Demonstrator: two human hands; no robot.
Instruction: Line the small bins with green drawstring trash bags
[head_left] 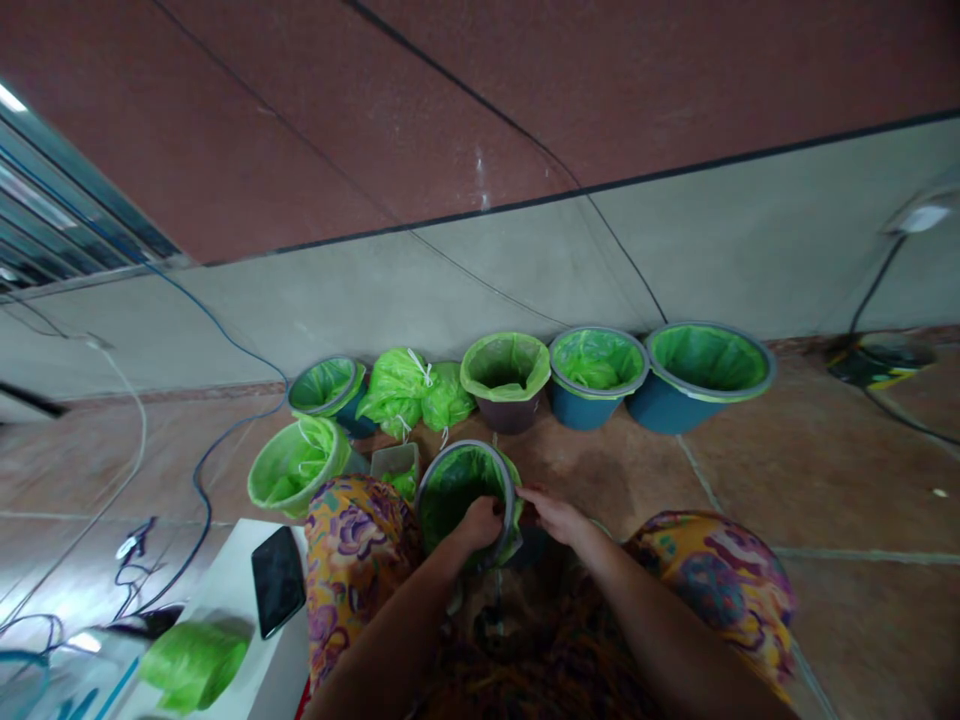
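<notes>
A waste bin (436, 470) with a grey rim and a green bag liner (516, 540) folded over its edge stands tilted between my knees. My left hand (480, 522) reaches inside the mouth, fingers curled at the right side of the rim on the liner. On the outer side of the same rim is my right hand (551, 512), its fingers stretched out and touching the edge. Its lower fingers are partly hidden in shadow.
Along the wall stand lined bins: a brown bin (510, 412), blue bins (585, 408) and a pale bin (259, 480). Tied green bags (397, 385) lie among them. A phone (278, 580) and a green bag roll (193, 665) rest on a white surface. Cables cross the floor.
</notes>
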